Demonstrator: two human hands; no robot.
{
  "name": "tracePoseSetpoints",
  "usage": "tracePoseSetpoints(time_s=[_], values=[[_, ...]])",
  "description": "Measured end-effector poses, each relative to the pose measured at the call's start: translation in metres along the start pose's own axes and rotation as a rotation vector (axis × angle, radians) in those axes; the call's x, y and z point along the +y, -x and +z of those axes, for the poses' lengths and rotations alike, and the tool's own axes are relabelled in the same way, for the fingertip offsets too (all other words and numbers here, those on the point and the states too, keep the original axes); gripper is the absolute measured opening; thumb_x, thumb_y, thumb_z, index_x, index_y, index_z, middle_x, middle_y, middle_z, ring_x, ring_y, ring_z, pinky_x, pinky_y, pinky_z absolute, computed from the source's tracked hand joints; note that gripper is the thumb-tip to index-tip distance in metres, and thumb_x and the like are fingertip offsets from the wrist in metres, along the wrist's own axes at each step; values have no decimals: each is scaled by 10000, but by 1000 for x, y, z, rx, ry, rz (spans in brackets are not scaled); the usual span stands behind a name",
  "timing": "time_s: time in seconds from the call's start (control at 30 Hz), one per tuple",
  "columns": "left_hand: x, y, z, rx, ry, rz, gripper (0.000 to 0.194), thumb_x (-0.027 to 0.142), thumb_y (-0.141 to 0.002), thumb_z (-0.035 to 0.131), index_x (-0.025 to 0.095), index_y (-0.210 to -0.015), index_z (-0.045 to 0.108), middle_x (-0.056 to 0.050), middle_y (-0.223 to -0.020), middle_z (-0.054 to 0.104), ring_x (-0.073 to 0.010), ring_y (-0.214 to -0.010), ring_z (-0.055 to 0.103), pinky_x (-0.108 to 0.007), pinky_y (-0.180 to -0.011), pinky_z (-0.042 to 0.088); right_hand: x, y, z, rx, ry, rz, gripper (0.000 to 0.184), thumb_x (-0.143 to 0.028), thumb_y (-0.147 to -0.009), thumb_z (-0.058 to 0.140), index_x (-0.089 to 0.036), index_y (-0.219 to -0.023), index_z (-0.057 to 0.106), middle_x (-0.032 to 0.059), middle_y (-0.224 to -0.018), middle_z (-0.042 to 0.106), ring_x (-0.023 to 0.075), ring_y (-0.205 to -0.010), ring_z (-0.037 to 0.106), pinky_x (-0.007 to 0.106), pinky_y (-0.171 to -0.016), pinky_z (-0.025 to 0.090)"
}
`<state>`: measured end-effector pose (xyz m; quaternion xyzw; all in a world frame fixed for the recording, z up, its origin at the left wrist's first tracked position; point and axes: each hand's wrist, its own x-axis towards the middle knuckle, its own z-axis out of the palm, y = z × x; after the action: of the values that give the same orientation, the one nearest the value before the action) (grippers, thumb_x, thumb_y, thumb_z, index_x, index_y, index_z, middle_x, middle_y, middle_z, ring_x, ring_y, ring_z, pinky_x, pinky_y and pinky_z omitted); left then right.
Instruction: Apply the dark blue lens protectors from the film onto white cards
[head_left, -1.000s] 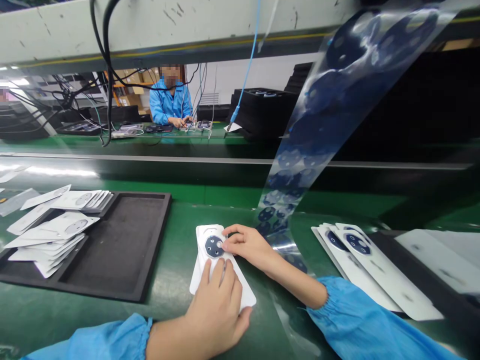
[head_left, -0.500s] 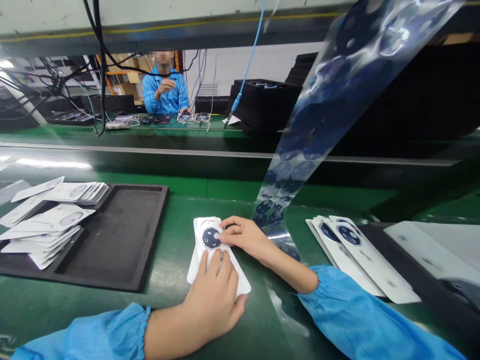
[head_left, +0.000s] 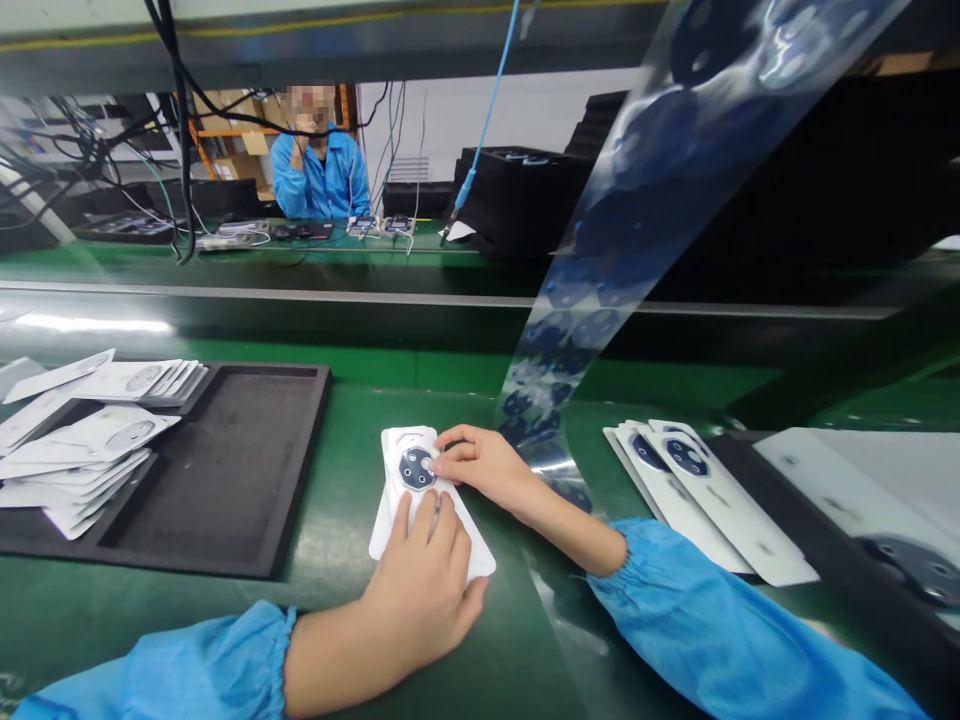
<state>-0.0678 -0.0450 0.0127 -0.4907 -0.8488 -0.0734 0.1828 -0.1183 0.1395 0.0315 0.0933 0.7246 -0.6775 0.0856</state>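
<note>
Two white phone back panels [head_left: 474, 560] overlap on the green bench in the middle of the head view, the upper one tilted. A round dark blue film sticker [head_left: 415, 468] with several small holes lies on the upper panel's camera area. My left hand [head_left: 424, 585] rests on that panel just below the sticker, fingers stretched out and pressing down. My right hand [head_left: 480, 462] pinches at the sticker's right edge with thumb and forefinger; the fingertips partly cover that edge.
A black tray [head_left: 217, 470] at left bears stacked white panels [head_left: 82, 465]. More panels with dark stickers [head_left: 720, 500] lie at right beside another dark tray [head_left: 847, 540]. A clear strip of round films [head_left: 600, 260] hangs down behind my right hand. Across the bench sits a person in blue [head_left: 322, 170].
The view has shifted slightly, so the bench things appear a little further left and up. Both my hands keep their places on the panel. The person opposite has raised a hand towards the head.
</note>
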Motion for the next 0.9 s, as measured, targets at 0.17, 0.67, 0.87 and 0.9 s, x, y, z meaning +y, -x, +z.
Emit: tracePoseSetpoints(time_s=[0.17, 0.67, 0.87, 0.9], values=[[0, -1, 2, 13, 5, -10, 473, 430, -983, 477, 31, -1142, 674, -232, -1292, 581, -390, -1244, 487, -556, -1049, 402, 0, 2, 3, 42, 165, -71, 261, -257, -753, 786, -181, -951, 634, -1, -774, 733, 203, -771, 693, 289, -727, 510], [-3, -1, 18, 259, -93, 18, 510, 496, -977, 406, 82, -1062, 692, -171, -1199, 643, -353, -1153, 538, -490, -1022, 380, -9, -10, 20, 212, 1284, -507, 445, -564, -880, 764, -180, -823, 546, 51, -821, 607, 264, -826, 544, 369, -703, 411], [-9, -4, 37, 440, -140, 23, 509, 503, -975, 379, 105, -948, 695, -155, -1089, 673, -321, -1058, 584, -457, -957, 420, 5, -16, 16, 158, 915, -463, 390, -383, -906, 765, -213, -776, 439, -5, -775, 545, 224, -767, 498, 327, -684, 350], [-9, -4, 38, 453, -139, 27, 503, 503, -971, 387, 104, -951, 693, -153, -1082, 675, -318, -1048, 589, -452, -955, 425, 7, -15, 16, 167, 858, -459, 372, -361, -917, 738, -215, -770, 429, -6, -770, 537, 223, -765, 493, 329, -688, 350]])
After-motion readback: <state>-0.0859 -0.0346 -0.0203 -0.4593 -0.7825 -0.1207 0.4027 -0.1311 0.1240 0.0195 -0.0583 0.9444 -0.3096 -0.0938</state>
